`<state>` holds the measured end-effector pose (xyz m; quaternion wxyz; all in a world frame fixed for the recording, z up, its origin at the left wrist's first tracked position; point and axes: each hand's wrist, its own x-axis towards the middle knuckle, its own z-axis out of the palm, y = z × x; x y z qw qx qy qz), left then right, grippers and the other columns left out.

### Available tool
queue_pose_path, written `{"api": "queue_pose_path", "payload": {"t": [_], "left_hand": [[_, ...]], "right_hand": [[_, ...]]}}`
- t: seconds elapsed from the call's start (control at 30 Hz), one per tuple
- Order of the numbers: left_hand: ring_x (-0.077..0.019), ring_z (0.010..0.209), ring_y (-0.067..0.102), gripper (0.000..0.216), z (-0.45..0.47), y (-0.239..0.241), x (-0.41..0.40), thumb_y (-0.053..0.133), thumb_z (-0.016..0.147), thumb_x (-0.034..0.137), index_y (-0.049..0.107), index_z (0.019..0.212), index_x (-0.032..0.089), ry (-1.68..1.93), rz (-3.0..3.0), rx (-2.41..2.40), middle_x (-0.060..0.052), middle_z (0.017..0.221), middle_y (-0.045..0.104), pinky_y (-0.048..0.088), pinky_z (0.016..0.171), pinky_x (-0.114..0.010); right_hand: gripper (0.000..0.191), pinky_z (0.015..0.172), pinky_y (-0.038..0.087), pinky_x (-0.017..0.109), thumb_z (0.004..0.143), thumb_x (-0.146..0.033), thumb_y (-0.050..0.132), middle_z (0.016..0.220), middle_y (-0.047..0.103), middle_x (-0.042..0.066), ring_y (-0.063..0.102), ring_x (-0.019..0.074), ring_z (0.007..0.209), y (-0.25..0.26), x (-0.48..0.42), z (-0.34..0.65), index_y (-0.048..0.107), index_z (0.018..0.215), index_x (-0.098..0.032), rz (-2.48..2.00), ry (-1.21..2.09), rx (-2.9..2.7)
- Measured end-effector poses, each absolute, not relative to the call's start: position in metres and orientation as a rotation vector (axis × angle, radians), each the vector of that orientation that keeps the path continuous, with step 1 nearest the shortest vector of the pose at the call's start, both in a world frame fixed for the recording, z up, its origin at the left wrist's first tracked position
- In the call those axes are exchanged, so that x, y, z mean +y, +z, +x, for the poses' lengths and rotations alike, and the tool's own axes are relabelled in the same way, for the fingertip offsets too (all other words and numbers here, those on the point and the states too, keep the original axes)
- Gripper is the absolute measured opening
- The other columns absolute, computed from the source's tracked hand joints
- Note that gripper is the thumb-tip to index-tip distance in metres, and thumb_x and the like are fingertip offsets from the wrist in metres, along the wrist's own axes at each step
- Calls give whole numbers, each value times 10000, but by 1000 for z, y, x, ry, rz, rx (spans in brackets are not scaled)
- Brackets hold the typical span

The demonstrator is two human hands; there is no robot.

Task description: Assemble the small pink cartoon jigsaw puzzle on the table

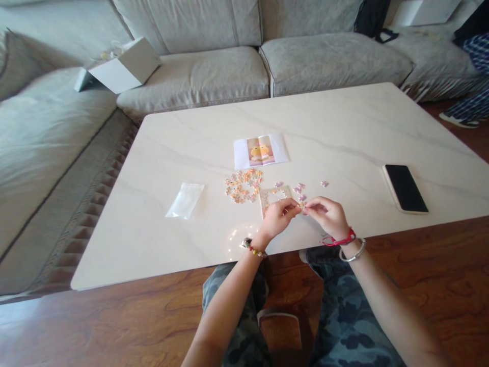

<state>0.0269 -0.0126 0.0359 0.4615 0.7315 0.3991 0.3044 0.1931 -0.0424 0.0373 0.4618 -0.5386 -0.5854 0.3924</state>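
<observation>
Near the front edge of the table, my left hand (281, 215) and my right hand (327, 216) meet fingertip to fingertip. Pinched between them are small jigsaw puzzle pieces (301, 205), partly covered by the fingers; how many I cannot tell. Under and behind my left hand lies a square puzzle frame (262, 200) with pieces along its border, its near part hidden by the hand. Several purplish loose pieces (299, 188) lie just beyond my fingers. To the left spreads a heap of orange and pink pieces (243, 186).
A folded sheet with a printed picture (261, 151) lies behind the pieces. On the white table (183, 137) are also a clear plastic bag (186, 200) at left and a phone (405, 188) at right. A grey sofa (198, 71) holds a white box (126, 66). Another person's leg (468, 109) shows far right.
</observation>
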Motion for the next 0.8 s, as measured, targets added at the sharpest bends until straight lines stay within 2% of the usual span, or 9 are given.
{"api": "queue_pose_path", "payload": {"t": [0.13,0.27,0.37,0.43,0.5,0.6,0.7,0.8], "left_hand": [[-106,669,554,155,27,54,-20,480,819,272,598,788,178,818,1925,973,-15,752,618,436,650,-223],[-105,677,552,161,21,79,-34,458,833,243,594,769,185,856,1992,907,-20,737,608,435,644,-215],[-108,691,555,161,10,80,-37,443,836,243,580,783,177,979,1945,1008,-27,735,594,435,643,-217],[-86,551,522,159,0,68,-32,436,836,252,549,762,169,966,1793,1188,15,609,547,420,558,-201],[-74,467,481,191,-9,54,-25,396,851,253,525,739,168,866,1731,1329,42,541,504,394,498,-189],[-99,652,539,164,-10,35,-22,417,844,241,549,768,180,802,1983,1449,1,710,579,420,615,-206],[-124,794,537,179,2,23,-31,394,857,226,572,840,209,657,2343,1379,-30,872,592,426,699,-230],[-141,793,523,205,15,16,-43,375,860,201,576,820,209,523,2572,1323,-37,861,579,430,701,-252]], "right_hand": [[175,626,520,305,699,-347,623,661,626,17,621,162,630,51,-52,191,545,675,-193,-1282,1002,-1418],[90,739,492,331,727,-288,601,731,641,38,612,175,740,70,-71,184,568,676,-221,-1267,745,-1590],[86,592,494,302,759,-310,555,617,574,-9,570,137,559,70,-69,189,525,754,-230,-1268,771,-1424],[97,513,469,274,783,-324,513,579,526,-38,522,115,478,61,-58,202,500,793,-228,-1302,724,-1321],[103,549,464,265,745,-298,567,652,560,-15,550,122,553,47,-45,218,519,772,-211,-1423,424,-1333],[97,656,464,296,784,-250,505,743,617,38,577,154,678,23,-30,236,576,744,-199,-1574,132,-1694],[167,724,464,314,813,-214,450,845,644,67,589,176,782,4,-26,238,609,766,-193,-1583,96,-1955],[172,757,459,342,807,-218,467,854,648,69,579,198,844,-3,-28,232,627,751,-194,-1537,158,-2129]]}}
